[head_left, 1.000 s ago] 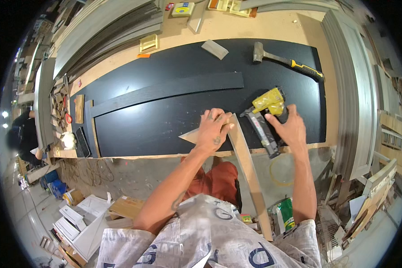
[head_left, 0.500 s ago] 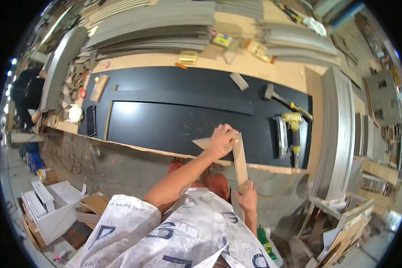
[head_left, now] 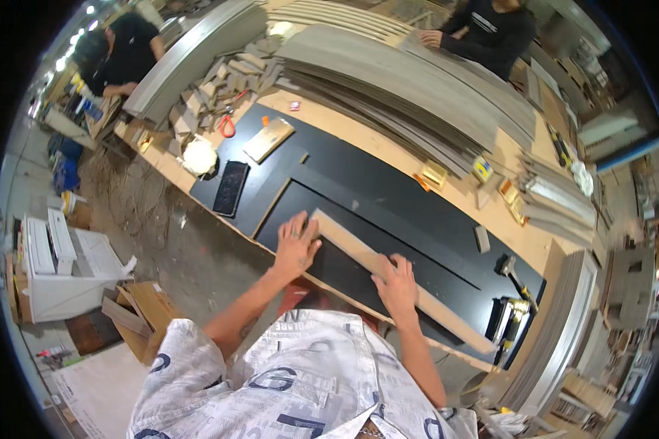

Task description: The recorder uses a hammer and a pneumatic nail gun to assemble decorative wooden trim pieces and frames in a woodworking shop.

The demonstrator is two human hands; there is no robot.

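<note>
A long tan wooden strip (head_left: 359,252) lies across the black panel (head_left: 359,183) on the workbench. My left hand (head_left: 296,245) rests flat at the strip's left end, fingers spread. Further along the strip, my right hand (head_left: 397,284) presses down on it with fingers apart. A yellow nail gun (head_left: 512,316) lies on the panel at the right end, past the strip's far tip. A hammer (head_left: 511,271) lies just above it.
Stacks of grey curved boards (head_left: 403,80) fill the bench's far side. A second person in black (head_left: 490,33) works at the top, a third (head_left: 121,55) at top left. A wood block (head_left: 269,139), a black pad (head_left: 231,186), white boxes (head_left: 58,256) and cardboard (head_left: 143,307) lie around.
The nail gun went from my right hand onto the panel. The strip, held upright at the bench edge before, now lies flat on the black panel under both hands. The view swung left.
</note>
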